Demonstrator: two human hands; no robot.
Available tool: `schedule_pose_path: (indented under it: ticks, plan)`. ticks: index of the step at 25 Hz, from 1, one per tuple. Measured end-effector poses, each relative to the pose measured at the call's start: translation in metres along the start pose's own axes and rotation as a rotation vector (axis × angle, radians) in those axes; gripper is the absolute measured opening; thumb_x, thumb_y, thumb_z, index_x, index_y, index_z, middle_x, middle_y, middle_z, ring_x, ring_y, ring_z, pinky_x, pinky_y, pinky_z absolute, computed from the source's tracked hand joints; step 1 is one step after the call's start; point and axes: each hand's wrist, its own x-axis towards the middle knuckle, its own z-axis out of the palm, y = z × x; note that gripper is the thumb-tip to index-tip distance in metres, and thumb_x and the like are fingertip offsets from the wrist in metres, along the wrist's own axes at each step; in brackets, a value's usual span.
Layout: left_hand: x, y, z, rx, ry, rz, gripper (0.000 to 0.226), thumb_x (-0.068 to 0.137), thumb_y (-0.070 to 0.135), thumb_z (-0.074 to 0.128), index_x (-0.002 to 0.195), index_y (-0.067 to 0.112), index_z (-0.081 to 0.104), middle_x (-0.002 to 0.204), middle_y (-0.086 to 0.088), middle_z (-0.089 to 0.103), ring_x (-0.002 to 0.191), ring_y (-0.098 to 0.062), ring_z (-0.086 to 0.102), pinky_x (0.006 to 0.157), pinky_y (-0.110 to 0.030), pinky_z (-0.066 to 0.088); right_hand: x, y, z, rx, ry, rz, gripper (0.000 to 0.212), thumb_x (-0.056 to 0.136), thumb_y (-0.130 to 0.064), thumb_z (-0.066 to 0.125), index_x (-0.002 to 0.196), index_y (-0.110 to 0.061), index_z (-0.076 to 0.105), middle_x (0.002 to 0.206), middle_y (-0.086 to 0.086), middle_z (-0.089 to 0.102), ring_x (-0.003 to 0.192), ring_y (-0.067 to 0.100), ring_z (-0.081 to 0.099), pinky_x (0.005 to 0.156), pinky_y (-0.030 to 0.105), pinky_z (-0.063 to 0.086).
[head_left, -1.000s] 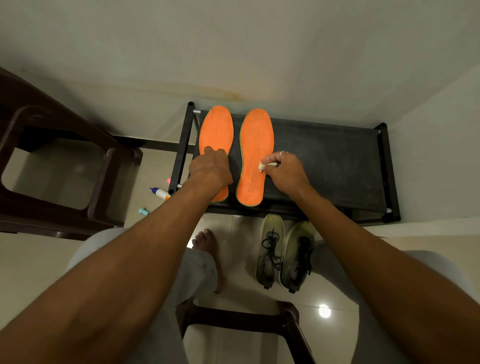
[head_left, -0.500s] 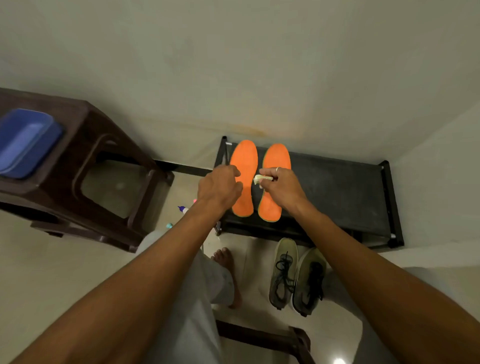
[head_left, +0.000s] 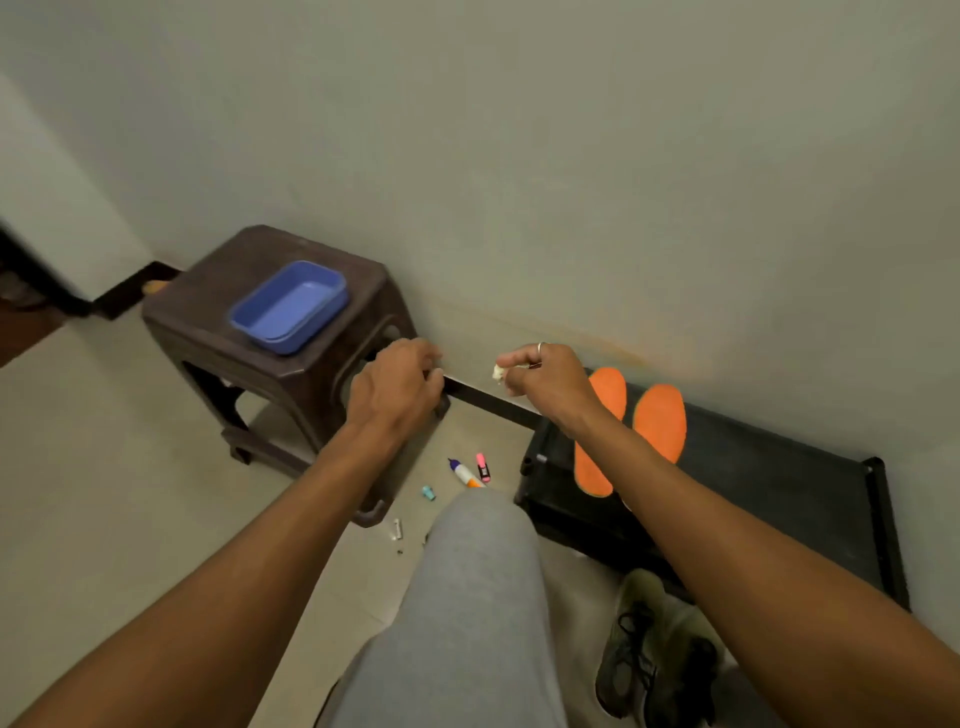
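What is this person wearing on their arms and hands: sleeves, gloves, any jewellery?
No gloves, and no sleeves in view: the left forearm and right forearm are bare to the picture's edge. The right hand has a thin, pale metal ring on one finger. The left hand shows no ring, and neither wrist has a watch or band.
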Motion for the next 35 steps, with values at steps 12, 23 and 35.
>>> schedule_pose_path:
  ticks: [12,23,35]
  plan:
    - [0.025,-0.177,-0.098,0.060,0.248,-0.253,0.034,0.092,0.033,0.062,0.125,0.024,0.064,0.116,0.001,0.069,0.106,-0.022,0.064,0.083,-0.039,0.051,0.103,-0.117,0.201,0.004,-0.117,-0.250,0.034,0.074,-0.024,0.084,0.106,-0.018,0.074,0.089,-0.006,0.072,0.081,0.005,0.069,0.071,0.016,0.056]
    - [0.069,-0.244,-0.072,0.123,0.197,-0.296,0.039,0.089,0.029,0.060,0.127,0.025,0.064,0.124,-0.002,0.065,0.111,-0.027,0.063,0.087,-0.043,0.052,0.178,-0.115,0.300,-0.304,-0.101,-0.388,0.016,0.087,-0.019,0.072,0.103,-0.019,0.074,0.097,-0.007,0.073,0.087,0.007,0.066,0.083,0.028,0.057]
    - [0.070,-0.233,-0.045,0.154,0.181,-0.265,0.029,0.092,0.024,0.057,0.119,0.021,0.066,0.112,-0.005,0.065,0.100,-0.029,0.063,0.073,-0.040,0.048,0.175,-0.104,0.291,-0.602,-0.084,-0.653,0.026,0.088,-0.023,0.062,0.110,-0.025,0.074,0.111,-0.011,0.072,0.106,0.015,0.055,0.101,0.036,0.035]
